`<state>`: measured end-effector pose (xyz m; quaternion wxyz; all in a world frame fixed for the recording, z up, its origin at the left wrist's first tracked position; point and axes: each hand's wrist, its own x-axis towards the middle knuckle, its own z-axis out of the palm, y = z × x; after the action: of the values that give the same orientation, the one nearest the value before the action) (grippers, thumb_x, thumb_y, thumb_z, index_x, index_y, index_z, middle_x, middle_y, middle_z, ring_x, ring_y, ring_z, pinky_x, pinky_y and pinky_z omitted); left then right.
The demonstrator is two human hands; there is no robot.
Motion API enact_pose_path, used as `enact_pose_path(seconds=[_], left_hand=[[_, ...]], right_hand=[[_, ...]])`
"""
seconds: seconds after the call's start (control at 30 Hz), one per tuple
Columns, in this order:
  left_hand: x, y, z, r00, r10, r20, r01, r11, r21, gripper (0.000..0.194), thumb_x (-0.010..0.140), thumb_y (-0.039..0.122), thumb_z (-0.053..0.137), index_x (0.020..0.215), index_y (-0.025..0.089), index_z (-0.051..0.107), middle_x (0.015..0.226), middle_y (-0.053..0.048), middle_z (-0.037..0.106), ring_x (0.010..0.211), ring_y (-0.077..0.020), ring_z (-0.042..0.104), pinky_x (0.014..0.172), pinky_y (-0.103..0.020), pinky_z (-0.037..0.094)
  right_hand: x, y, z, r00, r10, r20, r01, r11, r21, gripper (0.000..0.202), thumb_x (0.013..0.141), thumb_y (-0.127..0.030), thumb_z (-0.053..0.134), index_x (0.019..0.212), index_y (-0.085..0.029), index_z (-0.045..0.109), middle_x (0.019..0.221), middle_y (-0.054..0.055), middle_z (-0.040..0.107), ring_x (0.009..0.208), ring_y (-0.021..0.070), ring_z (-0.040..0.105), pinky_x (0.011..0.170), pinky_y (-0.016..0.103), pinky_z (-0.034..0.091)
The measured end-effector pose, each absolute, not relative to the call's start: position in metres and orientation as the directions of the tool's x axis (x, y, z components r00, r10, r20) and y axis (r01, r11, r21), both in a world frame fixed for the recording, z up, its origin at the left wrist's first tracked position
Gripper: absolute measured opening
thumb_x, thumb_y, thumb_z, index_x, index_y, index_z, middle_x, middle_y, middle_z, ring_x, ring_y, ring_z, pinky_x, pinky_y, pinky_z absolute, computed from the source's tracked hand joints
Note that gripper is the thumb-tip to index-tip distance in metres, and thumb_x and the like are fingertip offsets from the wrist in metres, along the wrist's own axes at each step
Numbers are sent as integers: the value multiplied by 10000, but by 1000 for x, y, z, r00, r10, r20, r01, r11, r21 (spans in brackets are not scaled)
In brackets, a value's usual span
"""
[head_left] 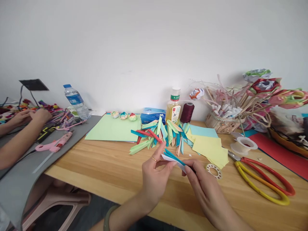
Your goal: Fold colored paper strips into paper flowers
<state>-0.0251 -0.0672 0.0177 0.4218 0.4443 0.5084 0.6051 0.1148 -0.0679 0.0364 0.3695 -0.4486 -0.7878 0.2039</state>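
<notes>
Between my two hands, above the wooden table [115, 175], is a folded blue paper strip [173, 157] with a white inner side. My left hand [156, 176] pinches its white edge between thumb and fingers, with the index finger raised. The near end of the strip is gripped by my right hand [202, 179], thumb on top. Just beyond my hands lies a pile of folded paper strips [157, 128] in green, blue, red and peach. Yellow paper sheets [209, 147] rest to the right of the pile, and a white perforated ring [213, 171] is beside my right hand.
Large scissors [264, 179] with red and yellow handles lie at right, near a white spool [243, 146]. Behind stand an oil bottle [173, 106], a maroon thread cone [187, 112] and a basket [222, 123] of paper flowers. At left, another person's hands [39, 117] work near a pink glue gun [56, 142].
</notes>
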Motion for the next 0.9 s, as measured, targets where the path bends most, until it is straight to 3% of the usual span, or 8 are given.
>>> enact_pose_path(seconds=[0.1,0.23,0.3,0.37,0.47,0.57,0.67,0.9], left_hand=[[-27,-67,16,-282,915,288,107,-268,957,476,696,218,702,1164,206,612,838,-28,707,688,-143,652,692,-236,559],[-30,-68,13,-232,757,611,325,-532,782,351,724,148,676,1064,233,671,786,-27,701,678,-136,632,662,-234,542],[-30,-68,11,-203,710,674,346,-592,728,348,728,111,661,1051,238,677,738,-20,686,668,-133,625,642,-230,536],[-30,-70,11,-213,758,617,289,-554,781,376,739,113,649,1094,237,652,792,-27,690,688,-129,637,657,-224,541],[-29,-72,12,-250,898,363,99,-349,932,446,756,168,644,1193,231,576,906,-38,697,752,-130,661,714,-220,553],[-29,-73,16,-286,942,178,-44,-198,979,386,721,199,677,1103,210,615,908,-35,696,762,-131,664,713,-216,556],[-30,-72,20,-325,938,123,-96,-162,982,337,665,184,714,995,192,641,951,-42,693,798,-138,661,718,-216,554],[-28,-72,23,-354,932,77,-60,-105,993,405,656,197,720,1053,184,643,886,-44,712,779,-151,662,730,-237,551]], right_hand=[[113,-64,34,-293,859,420,557,511,-655,216,929,-276,338,770,-229,477,574,-26,533,451,125,498,429,218,403],[113,-63,32,-268,881,391,563,472,-678,197,915,-278,368,771,-226,492,605,-23,558,477,123,502,461,217,406],[113,-63,32,-249,894,373,559,447,-698,184,909,-281,383,779,-223,500,626,-21,566,504,123,512,483,215,410],[114,-63,33,-233,902,364,551,431,-715,189,907,-288,386,773,-222,503,628,-20,561,510,123,506,486,214,404],[113,-63,34,-228,913,339,536,408,-739,204,904,-299,389,755,-222,506,619,-19,548,505,123,489,483,215,394],[114,-64,33,-236,923,304,509,384,-770,208,901,-309,391,749,-224,505,629,-15,549,519,124,494,494,218,399],[114,-64,31,-221,937,269,465,344,-816,167,901,-321,399,810,-224,499,662,-6,576,573,131,534,526,220,421],[112,-62,24,-169,949,266,440,314,-842,148,898,-344,414,892,-221,496,697,8,602,626,141,570,550,228,441]])
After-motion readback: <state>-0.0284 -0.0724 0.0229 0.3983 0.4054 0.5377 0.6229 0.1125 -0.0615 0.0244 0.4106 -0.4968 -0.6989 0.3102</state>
